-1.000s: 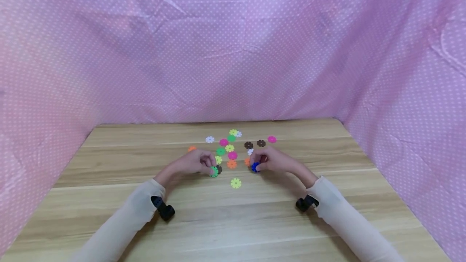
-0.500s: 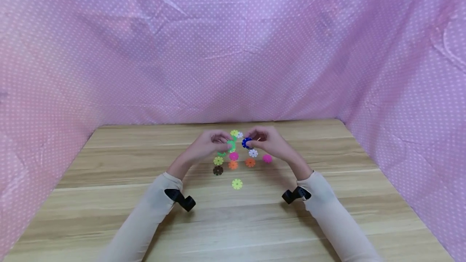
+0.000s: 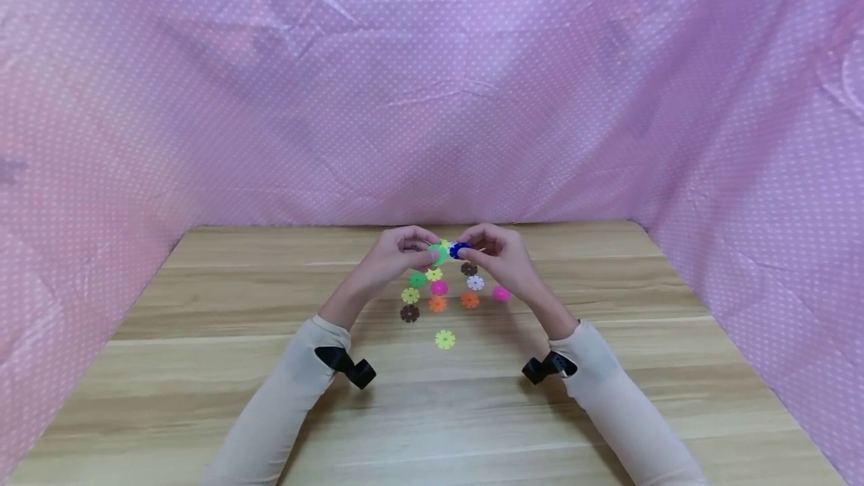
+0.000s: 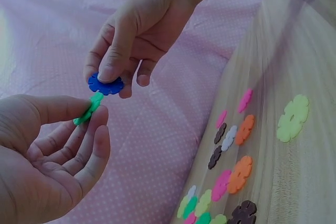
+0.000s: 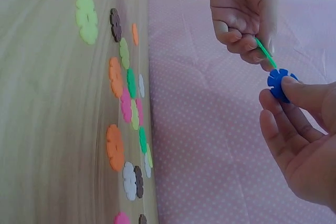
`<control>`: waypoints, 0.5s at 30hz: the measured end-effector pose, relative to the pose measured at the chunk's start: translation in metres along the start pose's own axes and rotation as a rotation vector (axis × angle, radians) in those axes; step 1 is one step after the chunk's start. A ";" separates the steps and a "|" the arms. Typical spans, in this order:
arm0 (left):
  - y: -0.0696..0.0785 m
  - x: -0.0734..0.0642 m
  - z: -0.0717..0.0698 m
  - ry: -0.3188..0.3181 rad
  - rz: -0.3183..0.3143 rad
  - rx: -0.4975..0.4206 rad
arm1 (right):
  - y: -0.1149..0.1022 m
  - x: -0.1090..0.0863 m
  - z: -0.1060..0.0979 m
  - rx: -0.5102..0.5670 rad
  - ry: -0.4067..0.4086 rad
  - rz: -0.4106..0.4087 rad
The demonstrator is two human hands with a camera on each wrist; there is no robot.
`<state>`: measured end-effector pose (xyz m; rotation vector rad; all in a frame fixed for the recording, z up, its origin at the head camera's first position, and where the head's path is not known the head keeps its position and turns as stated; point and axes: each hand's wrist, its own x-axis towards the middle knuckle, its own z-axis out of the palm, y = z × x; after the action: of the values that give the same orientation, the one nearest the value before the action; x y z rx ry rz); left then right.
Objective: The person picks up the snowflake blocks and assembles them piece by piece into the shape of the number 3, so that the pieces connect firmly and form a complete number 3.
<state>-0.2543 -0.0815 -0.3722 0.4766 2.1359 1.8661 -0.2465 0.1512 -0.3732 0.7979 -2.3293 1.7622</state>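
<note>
My left hand [image 3: 391, 261] pinches a green notched plastic disc [image 4: 90, 109] between thumb and forefinger. In my right hand [image 3: 498, 257], a blue notched disc [image 5: 279, 84] is pinched the same way. Both hands are raised above the far part of the table. Edge to edge, the two discs meet or nearly meet, turned at an angle to each other; whether their slots engage I cannot tell. The other fingers of each hand are loosely bent and hold nothing.
Several loose notched discs lie on the wooden table [image 3: 405, 411] below the hands. Among them are an orange disc [image 3: 469, 300], a brown disc [image 3: 409, 313] and a yellow disc [image 3: 445, 340] nearest me. A pink dotted cloth [image 3: 432, 96] hangs behind and at both sides.
Both hands have lifted from the table, moved away from me and come together, bringing the green and blue discs from well apart to edge against edge.
</note>
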 end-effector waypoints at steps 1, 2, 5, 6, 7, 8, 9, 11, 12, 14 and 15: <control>0.000 -0.001 0.000 0.000 0.001 0.002 | -0.001 0.000 0.001 0.002 0.005 -0.003; 0.001 -0.002 0.001 -0.001 0.003 0.002 | -0.001 -0.001 0.001 0.002 0.008 -0.006; 0.001 -0.003 0.003 -0.008 0.004 0.007 | -0.003 -0.002 0.001 -0.001 0.007 -0.013; 0.002 -0.003 0.003 -0.009 0.003 0.005 | -0.003 -0.002 0.001 -0.004 0.002 -0.014; 0.001 -0.003 0.003 -0.010 0.005 0.003 | -0.003 -0.002 0.001 -0.007 -0.003 -0.015; 0.001 -0.002 0.004 -0.008 0.005 0.001 | -0.003 -0.001 0.001 -0.010 -0.007 -0.016; 0.001 -0.002 0.004 -0.006 0.006 -0.002 | -0.002 -0.001 0.001 -0.015 -0.010 -0.017; 0.001 -0.001 0.005 -0.003 0.006 -0.010 | -0.002 -0.001 0.001 -0.021 -0.013 -0.016; 0.000 -0.001 0.005 -0.001 0.006 -0.013 | -0.001 -0.001 0.001 -0.024 -0.015 -0.016; 0.000 -0.001 0.006 0.002 0.002 -0.014 | -0.001 -0.001 0.001 -0.024 -0.021 -0.016; 0.000 -0.001 0.006 0.005 0.002 -0.013 | -0.001 -0.001 0.001 -0.021 -0.023 -0.014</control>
<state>-0.2511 -0.0766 -0.3732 0.4720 2.1257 1.8825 -0.2451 0.1500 -0.3735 0.8332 -2.3470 1.7298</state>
